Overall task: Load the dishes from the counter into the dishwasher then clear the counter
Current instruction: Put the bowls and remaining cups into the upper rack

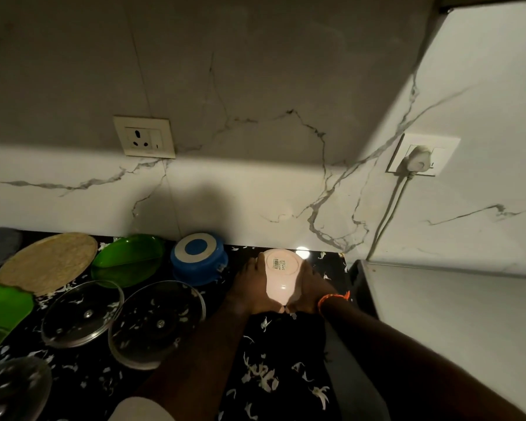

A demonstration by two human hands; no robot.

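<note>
Pink bowl [281,276] upside down, base with barcode label facing me, at the counter's [286,360] back right; my left hand [249,287] and right hand [308,288] clasp its sides, equally near; lift goes straight up, toward me.

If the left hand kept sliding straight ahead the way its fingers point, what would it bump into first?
Probably the marble wall. The left hand, gripping the upturned pink bowl, points at the backsplash; only bare counter seems to lie between. The blue bowl sits just left of that line, though depth is unclear.

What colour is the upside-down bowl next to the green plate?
Blue, with a white ring on its base; head view.
</note>
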